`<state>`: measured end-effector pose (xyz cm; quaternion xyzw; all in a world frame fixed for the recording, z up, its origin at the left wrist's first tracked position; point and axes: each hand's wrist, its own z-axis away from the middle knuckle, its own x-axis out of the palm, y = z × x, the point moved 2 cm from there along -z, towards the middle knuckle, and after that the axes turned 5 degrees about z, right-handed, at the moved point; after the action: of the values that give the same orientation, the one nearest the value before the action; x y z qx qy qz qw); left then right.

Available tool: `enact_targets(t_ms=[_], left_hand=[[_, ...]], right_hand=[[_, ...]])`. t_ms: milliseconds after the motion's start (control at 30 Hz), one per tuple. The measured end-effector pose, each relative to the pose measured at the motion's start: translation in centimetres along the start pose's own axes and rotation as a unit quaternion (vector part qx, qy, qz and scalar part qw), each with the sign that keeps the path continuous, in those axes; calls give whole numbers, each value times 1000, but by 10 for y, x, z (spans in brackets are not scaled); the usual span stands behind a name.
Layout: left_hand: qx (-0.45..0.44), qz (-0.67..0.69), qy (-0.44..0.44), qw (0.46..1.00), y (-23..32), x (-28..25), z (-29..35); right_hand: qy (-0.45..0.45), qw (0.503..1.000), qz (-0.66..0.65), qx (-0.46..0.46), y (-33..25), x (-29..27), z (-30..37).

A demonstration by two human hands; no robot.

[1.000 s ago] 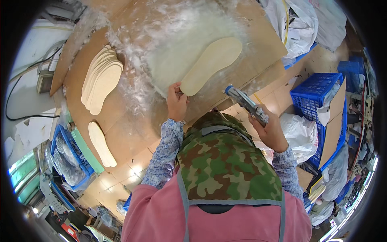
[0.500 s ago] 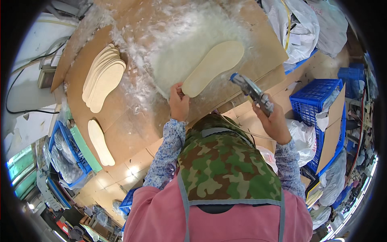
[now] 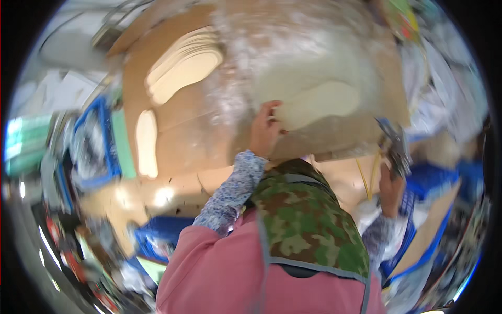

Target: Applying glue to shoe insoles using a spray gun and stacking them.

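A cream insole (image 3: 327, 104) lies slantwise on a pale, whitish coated patch of the cardboard. At its near left end is my left hand (image 3: 267, 128), fingers closed on the edge. Off to the right, past the cardboard's edge, my right hand (image 3: 392, 191) grips a metal spray gun (image 3: 396, 149), blurred by motion. The gun's front end points up and left, apart from the insole. To the left, a fanned stack of several insoles (image 3: 185, 76) rests on the cardboard. Nearer me, another insole piece (image 3: 147, 144) lies by the left edge.
Brown cardboard (image 3: 183, 133) covers the work surface, with whitish fibrous residue across its middle. A blue crate with clear plastic (image 3: 107, 141) stands left, and another blue crate (image 3: 162, 233) is below the front edge. White plastic bags (image 3: 434, 89) and a blue crate (image 3: 431, 180) are on the right.
The whole view has shifted and blurred. My right hand has carried the spray gun rightward, away from the insole. My left hand stays at the insole's near end.
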<state>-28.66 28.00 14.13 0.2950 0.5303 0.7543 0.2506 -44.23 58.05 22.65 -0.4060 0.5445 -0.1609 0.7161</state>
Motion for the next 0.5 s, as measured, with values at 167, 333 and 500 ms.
enact_targets(t_ms=[167,333,500], left_hand=[[77,109,68,989,54,-78,57],[199,126,295,926,95,-160,144],[232,129,404,876,43,-268,198]], right_hand=[[-61,997,-50,6,45,-6,16],[-163,976,13,143,20,-16,11],[-159,985,-41,-55,15,-7,3]])
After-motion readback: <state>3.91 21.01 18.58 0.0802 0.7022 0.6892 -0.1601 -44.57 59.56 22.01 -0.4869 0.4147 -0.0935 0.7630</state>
